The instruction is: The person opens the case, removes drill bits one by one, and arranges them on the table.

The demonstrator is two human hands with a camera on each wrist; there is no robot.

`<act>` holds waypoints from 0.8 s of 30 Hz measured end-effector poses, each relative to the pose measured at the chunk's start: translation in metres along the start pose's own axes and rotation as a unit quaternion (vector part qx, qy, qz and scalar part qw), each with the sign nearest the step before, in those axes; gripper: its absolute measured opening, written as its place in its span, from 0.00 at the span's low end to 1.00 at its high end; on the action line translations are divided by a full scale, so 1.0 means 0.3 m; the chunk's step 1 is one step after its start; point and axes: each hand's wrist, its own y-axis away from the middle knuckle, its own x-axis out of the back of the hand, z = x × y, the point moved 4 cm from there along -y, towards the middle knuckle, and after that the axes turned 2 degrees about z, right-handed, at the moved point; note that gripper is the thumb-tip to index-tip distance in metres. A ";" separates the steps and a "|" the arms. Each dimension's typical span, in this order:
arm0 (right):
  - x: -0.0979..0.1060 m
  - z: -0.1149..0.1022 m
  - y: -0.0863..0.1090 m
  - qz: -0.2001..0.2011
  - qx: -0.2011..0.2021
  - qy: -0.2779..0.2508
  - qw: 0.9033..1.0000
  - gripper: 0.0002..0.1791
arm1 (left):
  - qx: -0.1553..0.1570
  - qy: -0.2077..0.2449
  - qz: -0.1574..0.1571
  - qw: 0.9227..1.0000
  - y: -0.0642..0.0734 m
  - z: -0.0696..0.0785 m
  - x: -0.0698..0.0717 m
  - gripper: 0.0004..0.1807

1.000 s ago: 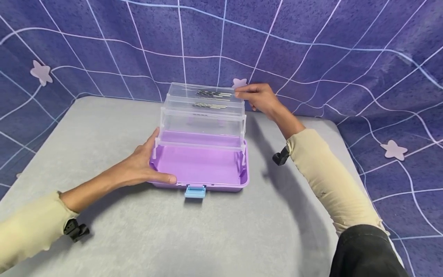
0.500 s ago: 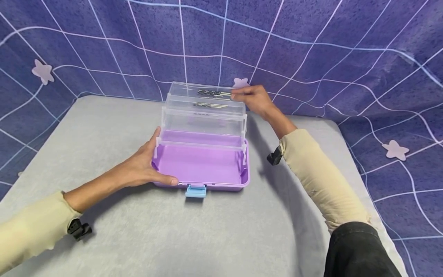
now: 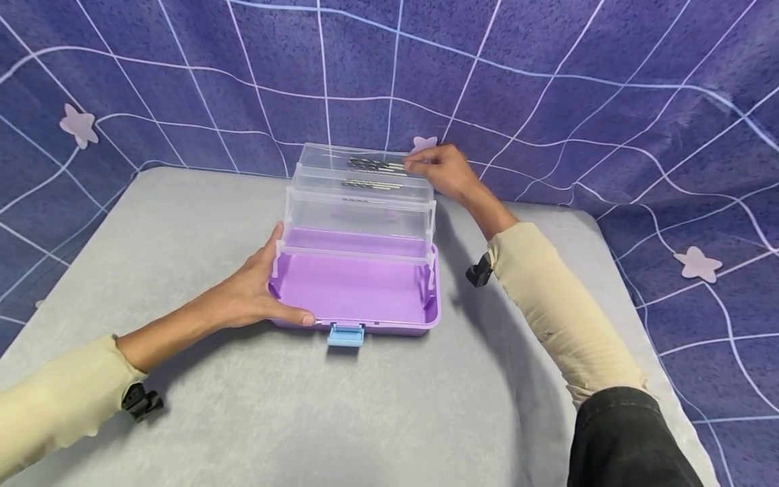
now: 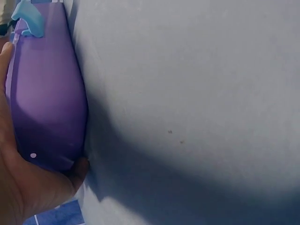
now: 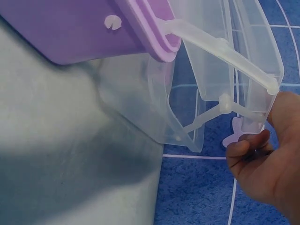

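A purple toolbox (image 3: 353, 284) stands with its clear cantilever trays (image 3: 359, 223) raised towards the back. My left hand (image 3: 252, 291) grips its left end, the thumb along the front rim and the fingers along the side; the left wrist view shows them wrapping the corner. Several dark-tipped drill bits (image 3: 366, 164) lie in the topmost tray, their shanks pointing right. My right hand (image 3: 445, 170) reaches in from the right and pinches at the shank ends. In the right wrist view, the thumb and forefinger tips are hidden behind the tray, with the other fingers curled in.
More bits (image 3: 368, 184) show lower, through the clear plastic. A light blue latch (image 3: 345, 335) hangs at the toolbox's front. The grey tabletop (image 3: 414, 406) ends at a purple curtain (image 3: 389, 81) with star shapes behind the box.
My right hand has moved left, from the tray's right edge onto the shank ends of the bits. The toolbox and left hand have stayed in place.
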 end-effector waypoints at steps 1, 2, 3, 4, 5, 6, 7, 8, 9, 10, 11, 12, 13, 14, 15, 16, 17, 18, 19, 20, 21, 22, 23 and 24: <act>0.000 0.001 0.000 -0.002 -0.001 0.003 1.000 0.17 | 0.000 -0.001 0.000 1.000 -0.001 0.000 0.000 0.98; 0.000 0.001 -0.001 -0.004 -0.002 0.002 1.000 0.17 | 0.000 -0.001 0.000 1.000 -0.003 0.000 -0.001 0.98; 0.001 0.002 -0.002 -0.005 -0.004 0.000 1.000 0.17 | 0.000 0.000 -0.001 1.000 -0.005 0.001 -0.001 0.98; 0.002 0.003 -0.003 -0.006 -0.005 -0.002 1.000 0.17 | 0.001 -0.002 -0.001 1.000 -0.007 0.001 -0.001 0.98; 0.003 0.005 -0.003 -0.006 -0.006 -0.007 1.000 0.17 | 0.001 -0.004 -0.001 1.000 -0.008 0.002 -0.002 0.98; 0.005 0.006 -0.005 -0.006 -0.010 -0.011 1.000 0.16 | 0.002 -0.005 -0.002 1.000 -0.010 0.003 -0.002 0.98; 0.008 0.007 -0.005 -0.007 -0.012 -0.015 1.000 0.16 | 0.002 -0.004 -0.002 1.000 -0.011 0.004 -0.002 0.98; 0.010 0.007 -0.006 -0.009 -0.015 -0.018 1.000 0.16 | 0.003 -0.006 -0.003 1.000 -0.013 0.004 -0.003 0.98; 0.013 0.007 -0.007 -0.010 -0.017 -0.020 1.000 0.16 | 0.005 -0.008 -0.003 1.000 -0.013 0.004 -0.003 0.98; 0.015 0.007 -0.008 -0.012 -0.018 -0.020 1.000 0.16 | 0.006 -0.011 -0.003 1.000 -0.014 0.004 -0.003 0.98; 0.017 0.006 -0.009 -0.014 -0.019 -0.020 1.000 0.16 | 0.007 -0.010 -0.003 1.000 -0.014 0.004 -0.003 0.98; 0.019 0.005 -0.010 -0.016 -0.021 -0.018 0.999 0.16 | 0.008 -0.011 -0.003 1.000 -0.015 0.004 -0.003 0.98; 0.021 0.004 -0.010 -0.018 -0.021 -0.015 1.000 0.15 | 0.008 -0.010 -0.004 1.000 -0.015 0.004 -0.003 0.98; 0.023 0.003 -0.011 -0.019 -0.023 -0.012 0.999 0.15 | 0.009 -0.012 -0.004 1.000 -0.015 0.004 -0.003 0.98; 0.024 0.003 -0.012 -0.021 -0.024 -0.008 0.999 0.15 | 0.008 -0.009 -0.005 1.000 -0.015 0.004 -0.003 0.98; 0.025 0.001 -0.012 -0.023 -0.025 -0.002 0.999 0.16 | 0.008 -0.009 -0.005 1.000 -0.015 0.003 -0.002 0.98; 0.025 -0.001 -0.013 -0.024 -0.027 0.001 0.999 0.16 | 0.009 -0.006 -0.004 1.000 -0.014 0.002 -0.001 0.98; 0.024 -0.002 -0.014 -0.024 -0.027 0.003 0.999 0.16 | 0.008 -0.006 -0.004 1.000 -0.013 0.000 0.000 0.97; 0.022 -0.005 -0.014 -0.025 -0.027 0.004 0.999 0.16 | 0.008 -0.005 -0.003 1.000 -0.012 0.000 0.000 0.97; 0.021 -0.008 -0.014 -0.025 -0.027 0.005 0.999 0.16 | 0.007 -0.007 -0.002 1.000 -0.011 -0.001 0.001 0.97; 0.019 -0.010 -0.015 -0.026 -0.030 0.006 0.999 0.17 | 0.005 -0.004 -0.001 1.000 -0.010 -0.002 0.001 0.97; 0.017 -0.013 -0.014 -0.025 -0.031 0.005 0.999 0.17 | 0.006 -0.004 0.000 1.000 -0.008 -0.002 0.002 0.97; 0.015 -0.014 -0.015 -0.025 -0.034 0.002 0.999 0.17 | 0.004 -0.002 0.000 1.000 -0.007 -0.001 0.001 0.97; 0.014 -0.015 -0.015 -0.025 -0.035 0.001 0.999 0.17 | 0.002 0.000 0.000 1.000 -0.007 -0.001 0.000 0.96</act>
